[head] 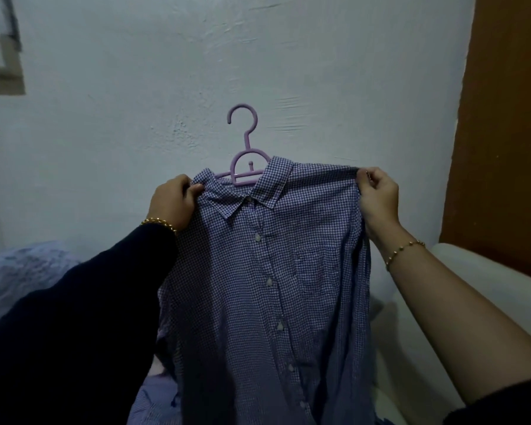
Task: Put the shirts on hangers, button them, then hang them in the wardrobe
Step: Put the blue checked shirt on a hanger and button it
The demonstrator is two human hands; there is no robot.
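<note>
Rough plaster wall [166, 72]; gingham shirt [258, 286] on lilac plastic hanger [244, 139], shoulders pinched by left grip [174, 204], right grip [377, 197].

Open air above and on both sides of the purple hanger [245, 142], in front of the pale wall [166, 72]. Blocked in the middle by the checked shirt [273, 271], stretched between left hand [174, 204] and right hand [377, 197] and hanging down low. Closed on the right by a brown panel [509, 118] and a white rounded edge [460, 262] under it; below left, a bed [19, 271].
</note>
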